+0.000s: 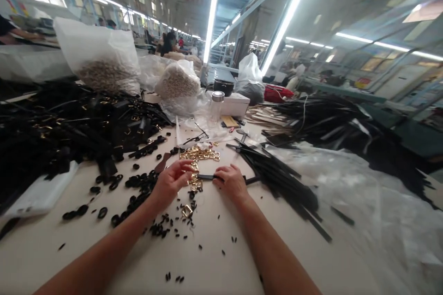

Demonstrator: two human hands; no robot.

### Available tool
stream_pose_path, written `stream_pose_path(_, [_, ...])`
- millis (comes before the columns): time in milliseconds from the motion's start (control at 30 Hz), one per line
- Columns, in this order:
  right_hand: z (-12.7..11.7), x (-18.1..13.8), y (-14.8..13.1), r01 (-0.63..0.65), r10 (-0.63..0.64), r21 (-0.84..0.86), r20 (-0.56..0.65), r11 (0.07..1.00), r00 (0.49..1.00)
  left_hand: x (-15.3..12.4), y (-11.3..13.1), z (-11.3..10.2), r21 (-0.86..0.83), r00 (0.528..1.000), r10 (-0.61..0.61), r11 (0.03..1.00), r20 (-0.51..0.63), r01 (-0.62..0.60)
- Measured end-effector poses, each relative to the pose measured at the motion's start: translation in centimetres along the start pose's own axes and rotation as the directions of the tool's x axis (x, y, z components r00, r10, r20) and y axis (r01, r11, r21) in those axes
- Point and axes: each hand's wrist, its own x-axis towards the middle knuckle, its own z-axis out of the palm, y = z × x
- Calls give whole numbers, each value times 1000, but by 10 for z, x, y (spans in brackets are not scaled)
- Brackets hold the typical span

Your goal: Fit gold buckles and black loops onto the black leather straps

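A narrow black strap (206,177) lies flat on the table between the person's two hands, a thin dark band whose right end disappears under the right hand (231,182); that hand is curled down over it with the fingertips pressing on the strap. The left hand (172,181) is bent inward beside the strap's left end, its fingers closed around small gold-coloured metal buckles (194,179), though how firmly it pinches them cannot be made out. More of these shiny rectangular buckles lie in a loose heap (200,153) just beyond the hands, and one lies alone nearer the person (187,211). The table (207,258) is a pale, smooth, matte surface strewn with tiny black bits and small black oval loops (138,184) to the left of the left hand. A bundle of long black straps (277,177) fans out to the right of the right hand, partly over crinkled clear plastic sheeting (363,203). A large tangled mound of black straps with gold fittings (69,129) fills the left side. Behind stand translucent plastic bags of small pale parts (104,69), a clear jar with a metal lid (216,106) and a white box (235,103). Long fluorescent tubes (212,9) run down the ceiling of a long workshop hall, where other people sit far off.
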Motion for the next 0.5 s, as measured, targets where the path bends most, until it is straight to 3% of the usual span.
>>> stream_pose_path(100, [1,2,-6,43,-45,-80,-12,996,999,-7,-14,3,107,997,-47,993,59,40])
stream_pose_path(267, [-4,-2,-19,4,-5,-38,-31,999,999,-2,-19,-7,230,995,-93,968,-39,100])
stream_pose_path(500, [-5,-6,-44,44,-50,125,42,991,998,-1,-13,-2,53,950,-312,949,-14,312])
